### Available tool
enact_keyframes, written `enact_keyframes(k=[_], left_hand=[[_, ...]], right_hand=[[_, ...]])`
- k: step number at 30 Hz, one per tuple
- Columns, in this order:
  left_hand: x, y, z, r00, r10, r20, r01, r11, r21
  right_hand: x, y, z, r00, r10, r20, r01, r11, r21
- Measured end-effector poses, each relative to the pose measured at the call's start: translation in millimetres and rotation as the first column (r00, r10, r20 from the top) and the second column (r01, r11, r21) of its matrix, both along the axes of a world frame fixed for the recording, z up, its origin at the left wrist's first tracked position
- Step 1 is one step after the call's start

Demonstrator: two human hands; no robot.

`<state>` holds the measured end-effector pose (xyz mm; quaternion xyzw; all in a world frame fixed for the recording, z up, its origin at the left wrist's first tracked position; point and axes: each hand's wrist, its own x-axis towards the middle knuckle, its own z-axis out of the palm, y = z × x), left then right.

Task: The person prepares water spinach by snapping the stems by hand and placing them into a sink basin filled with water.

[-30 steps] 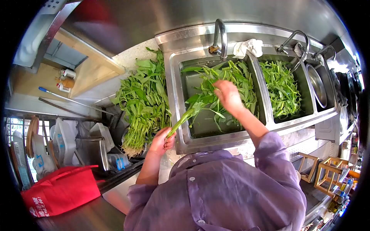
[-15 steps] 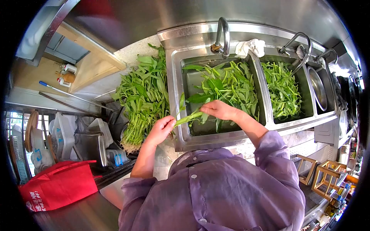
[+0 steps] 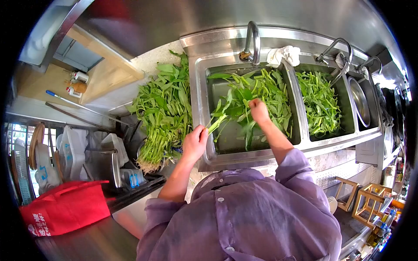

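Note:
My left hand (image 3: 196, 140) is closed around a short bunch of water spinach stems (image 3: 217, 124), just past the near left corner of the left sink basin. The stem ends and a few leaves stick out toward the basin. My right hand (image 3: 260, 111), fingers curled, is above the pile of loose water spinach (image 3: 273, 93) in that basin. Leaves hang at its fingers, and the fingertips are partly hidden. To the left of the sink lies a large heap of whole water spinach (image 3: 163, 104), its pale roots pointing toward me.
The middle basin holds cut greens (image 3: 320, 104); a metal bowl (image 3: 359, 102) leans in the right one. A curved faucet (image 3: 251, 41) rises behind the left basin, beside a white cloth (image 3: 284, 55). Plastic baskets (image 3: 73, 150) and a red bag (image 3: 65, 209) are at left.
My right hand has moved away from the left, up and over the greens in the basin. My left hand has shifted slightly right, still gripping the stems.

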<state>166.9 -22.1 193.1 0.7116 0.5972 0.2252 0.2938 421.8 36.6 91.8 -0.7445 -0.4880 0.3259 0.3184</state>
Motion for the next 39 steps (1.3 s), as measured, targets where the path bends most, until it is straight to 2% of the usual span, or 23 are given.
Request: enact_keyframes(k=[1, 2, 3, 5, 7, 9, 11, 13, 15, 16, 17, 18, 19, 21, 25, 28, 31, 33, 34, 35, 37, 38, 39], left_hand=[[-2.2, 0.9, -4.4, 0.998, 0.035, 0.045, -0.031, 0.996, -0.089], [-7.0, 3.4, -9.3, 0.997, 0.018, 0.078, -0.008, 0.992, -0.127], [-8.3, 6.1, -12.6, 0.997, 0.021, 0.080, -0.011, 0.992, -0.128], [-8.3, 8.8, -17.3, 0.982, -0.022, 0.188, 0.053, 0.986, -0.158], [0.6, 8.1, -7.6, 0.983, -0.039, 0.179, 0.071, 0.982, -0.172], [9.1, 6.2, 0.6, 0.984, -0.171, 0.043, 0.175, 0.977, -0.125], [6.9, 4.0, -7.4, 0.978, -0.195, -0.079, 0.193, 0.981, -0.028], [8.4, 2.0, -10.9, 0.950, -0.069, 0.304, 0.088, 0.995, -0.048], [1.9, -2.0, -29.6, 0.878, 0.035, 0.478, 0.047, 0.986, -0.158], [-4.2, -7.6, -35.4, 0.748, 0.208, 0.630, 0.030, 0.938, -0.345], [-12.4, -14.5, -40.1, 0.575, 0.395, 0.716, 0.051, 0.857, -0.513], [-22.1, -22.5, -43.8, 0.485, 0.475, 0.734, 0.028, 0.830, -0.557], [-34.1, -32.8, -44.8, 0.468, 0.501, 0.728, -0.015, 0.828, -0.560], [-58.6, -51.5, -46.9, 0.147, 0.620, 0.771, 0.047, 0.774, -0.632], [-116.3, -84.1, -60.9, -0.047, 0.755, 0.654, -0.044, 0.652, -0.757], [-150.5, -99.6, -74.4, 0.018, 0.786, 0.618, -0.162, 0.612, -0.774], [-165.3, -95.2, -101.5, 0.137, 0.822, 0.553, -0.333, 0.564, -0.756], [-166.5, -73.4, -111.0, 0.488, 0.841, 0.234, -0.543, 0.502, -0.673], [-162.1, -60.5, -117.3, 0.489, 0.841, 0.234, -0.534, 0.500, -0.682], [-153.6, -44.4, -125.2, 0.619, 0.768, 0.163, -0.600, 0.597, -0.533], [-136.5, -16.7, -137.3, 0.800, 0.598, -0.044, -0.594, 0.781, -0.193], [-132.3, -7.0, -142.6, 0.808, 0.589, -0.030, -0.581, 0.788, -0.202], [-127.6, 2.3, -149.5, 0.834, 0.532, -0.148, -0.552, 0.799, -0.238]], right_hand=[[-2.1, -5.5, 16.5, 0.903, 0.020, 0.430, -0.042, 0.998, 0.042], [-7.6, -10.7, 32.8, 0.845, 0.018, 0.534, -0.153, 0.966, 0.211], [-14.3, -16.2, 48.4, 0.777, -0.010, 0.629, -0.276, 0.893, 0.356], [-35.1, -27.8, 80.2, 0.637, 0.218, 0.739, -0.657, 0.656, 0.372], [-55.0, -43.5, 97.1, 0.554, 0.437, 0.709, -0.810, 0.478, 0.339], [-69.8, -48.5, 84.0, 0.513, 0.700, 0.497, -0.855, 0.468, 0.223], [-75.7, -46.0, 71.6, 0.570, 0.696, 0.437, -0.822, 0.498, 0.278], [-76.3, -43.8, 62.3, 0.652, 0.623, -0.432, -0.567, 0.779, 0.267], [-67.2, -31.4, 51.0, 0.625, 0.330, -0.708, -0.298, 0.938, 0.175], [-55.0, -24.1, 52.7, 0.749, 0.167, -0.642, -0.200, 0.980, 0.022], [-37.5, -14.4, 30.1, 0.715, 0.211, -0.666, -0.176, 0.977, 0.121], [-20.2, -5.4, 16.2, 0.871, 0.179, -0.457, -0.161, 0.984, 0.078], [-5.7, 1.3, -8.9, 0.993, 0.105, 0.052, -0.110, 0.986, 0.121], [9.6, 2.4, -15.4, 0.864, 0.061, 0.500, -0.104, 0.993, 0.058], [-18.2, -9.3, -50.2, 0.806, 0.338, 0.486, -0.136, 0.905, -0.403], [-72.6, -20.4, -47.2, 0.759, 0.455, 0.466, -0.154, 0.821, -0.550], [-90.8, -22.6, -103.2, 0.630, 0.607, 0.485, -0.126, 0.696, -0.707], [-70.7, -18.1, -151.5, 0.504, 0.753, 0.423, -0.189, 0.574, -0.796], [-65.4, -13.3, -163.2, 0.449, 0.773, 0.448, -0.162, 0.563, -0.810], [-53.9, -4.0, -172.0, 0.447, 0.772, 0.452, -0.147, 0.562, -0.814], [-21.1, 15.1, -190.7, 0.275, 0.930, 0.242, -0.303, 0.323, -0.897], [-37.7, 22.2, -118.9, 0.324, 0.913, 0.246, -0.395, 0.367, -0.842], [-29.6, 20.2, -114.9, 0.331, 0.908, 0.256, -0.376, 0.376, -0.847]])
